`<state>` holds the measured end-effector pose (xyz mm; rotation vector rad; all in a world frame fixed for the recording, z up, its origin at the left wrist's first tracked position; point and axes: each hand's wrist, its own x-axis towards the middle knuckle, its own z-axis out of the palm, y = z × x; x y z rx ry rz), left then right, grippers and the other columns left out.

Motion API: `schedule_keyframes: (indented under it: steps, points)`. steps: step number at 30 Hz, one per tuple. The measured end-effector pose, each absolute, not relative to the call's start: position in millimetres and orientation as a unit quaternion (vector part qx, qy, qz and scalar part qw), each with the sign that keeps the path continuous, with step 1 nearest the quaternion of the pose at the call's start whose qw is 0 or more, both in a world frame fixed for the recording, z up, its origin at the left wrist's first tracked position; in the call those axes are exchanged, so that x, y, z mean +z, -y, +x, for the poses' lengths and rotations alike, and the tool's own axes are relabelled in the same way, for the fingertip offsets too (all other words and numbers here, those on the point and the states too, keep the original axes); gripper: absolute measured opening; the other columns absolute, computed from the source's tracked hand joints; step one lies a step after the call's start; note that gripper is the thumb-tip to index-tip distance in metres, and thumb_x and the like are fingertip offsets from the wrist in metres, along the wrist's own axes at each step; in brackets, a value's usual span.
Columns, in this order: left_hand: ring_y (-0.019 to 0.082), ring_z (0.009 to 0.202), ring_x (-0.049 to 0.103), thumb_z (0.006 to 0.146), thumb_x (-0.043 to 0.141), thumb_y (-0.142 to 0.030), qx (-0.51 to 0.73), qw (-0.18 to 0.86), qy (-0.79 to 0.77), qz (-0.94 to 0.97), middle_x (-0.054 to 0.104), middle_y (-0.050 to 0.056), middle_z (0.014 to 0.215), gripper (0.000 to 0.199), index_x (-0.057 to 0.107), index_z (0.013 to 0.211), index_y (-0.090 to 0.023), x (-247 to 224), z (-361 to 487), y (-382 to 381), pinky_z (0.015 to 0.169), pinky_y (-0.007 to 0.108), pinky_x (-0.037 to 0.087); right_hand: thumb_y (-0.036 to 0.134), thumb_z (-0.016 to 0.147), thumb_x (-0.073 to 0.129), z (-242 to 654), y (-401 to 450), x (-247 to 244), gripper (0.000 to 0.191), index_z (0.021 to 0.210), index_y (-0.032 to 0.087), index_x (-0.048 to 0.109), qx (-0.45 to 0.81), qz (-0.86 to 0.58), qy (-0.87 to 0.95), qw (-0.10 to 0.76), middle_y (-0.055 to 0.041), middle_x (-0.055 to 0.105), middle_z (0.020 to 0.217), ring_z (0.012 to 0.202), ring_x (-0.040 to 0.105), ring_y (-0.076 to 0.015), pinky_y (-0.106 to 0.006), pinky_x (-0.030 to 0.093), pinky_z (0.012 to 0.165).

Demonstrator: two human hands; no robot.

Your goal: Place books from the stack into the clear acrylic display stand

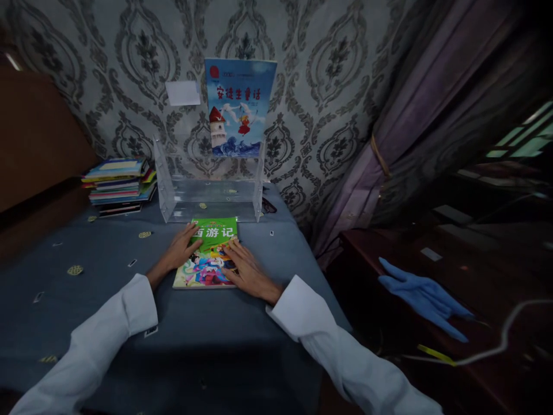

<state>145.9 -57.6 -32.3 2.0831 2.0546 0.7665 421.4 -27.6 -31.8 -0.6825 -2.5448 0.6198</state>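
A picture book with a green top and a colourful cartoon cover lies flat on the grey-blue tablecloth. My left hand rests on its left side, fingers stretched over the cover. Across its right side lies my right hand, fingers extended and partly covering the picture. Just behind the book stands a clear acrylic display rack with stepped tiers. On the rack's upper right, a blue book with a red-roofed tower on its cover stands upright.
To the rack's left is a stack of books. Dark glasses lie at its right. A white card is behind the rack's upper left. A blue glove and a white cable lie on the dark red surface at right, near a tied curtain.
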Motion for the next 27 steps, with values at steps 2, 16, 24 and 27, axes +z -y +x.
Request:
schedule_keyframes:
  steps: [2, 16, 24, 27]
  points:
    - [0.03, 0.146, 0.038, 0.094, 0.034, -0.063, 0.258, 0.062, -0.684, 0.68, 0.042, 0.014, 0.157, 0.071, 0.052, 0.142, -0.013, -30.4, 146.3, 59.3, 0.121, 0.048, 0.028, 0.051, 0.098, 0.051, 420.5, 28.8, -30.4, 0.065, 0.15, 0.014, 0.043, 0.222, -0.248, 0.918, 0.216, -0.019, 0.035, 0.16, 0.152, 0.024, -0.0328, -0.057, 0.028, 0.121]
    - [0.031, 0.14, 0.047, 0.09, 0.029, -0.071, 0.262, 0.044, -0.692, 0.671, 0.049, 0.015, 0.152, 0.08, 0.057, 0.136, -0.011, -21.0, 152.6, 62.4, 0.118, 0.047, 0.033, 0.047, 0.098, 0.052, 417.9, 30.6, -32.7, 0.061, 0.149, 0.015, 0.045, 0.219, -0.245, 0.915, 0.233, -0.0168, 0.039, 0.159, 0.152, 0.027, -0.031, -0.054, 0.03, 0.121]
    - [0.031, 0.14, 0.046, 0.091, 0.029, -0.07, 0.257, 0.055, -0.693, 0.672, 0.047, 0.016, 0.153, 0.08, 0.058, 0.136, -0.01, -21.8, 152.7, 61.8, 0.118, 0.048, 0.033, 0.045, 0.096, 0.055, 417.1, 30.2, -39.0, 0.06, 0.147, 0.014, 0.048, 0.221, -0.265, 0.911, 0.224, -0.018, 0.04, 0.158, 0.151, 0.028, -0.0309, -0.055, 0.028, 0.121]
    - [0.032, 0.139, 0.048, 0.091, 0.028, -0.07, 0.256, 0.052, -0.693, 0.672, 0.049, 0.014, 0.152, 0.078, 0.058, 0.136, -0.013, -18.6, 154.7, 63.5, 0.117, 0.048, 0.035, 0.045, 0.096, 0.055, 417.7, 30.7, -37.6, 0.059, 0.148, 0.017, 0.048, 0.221, -0.259, 0.911, 0.234, -0.0167, 0.04, 0.158, 0.151, 0.029, -0.0309, -0.055, 0.03, 0.12]
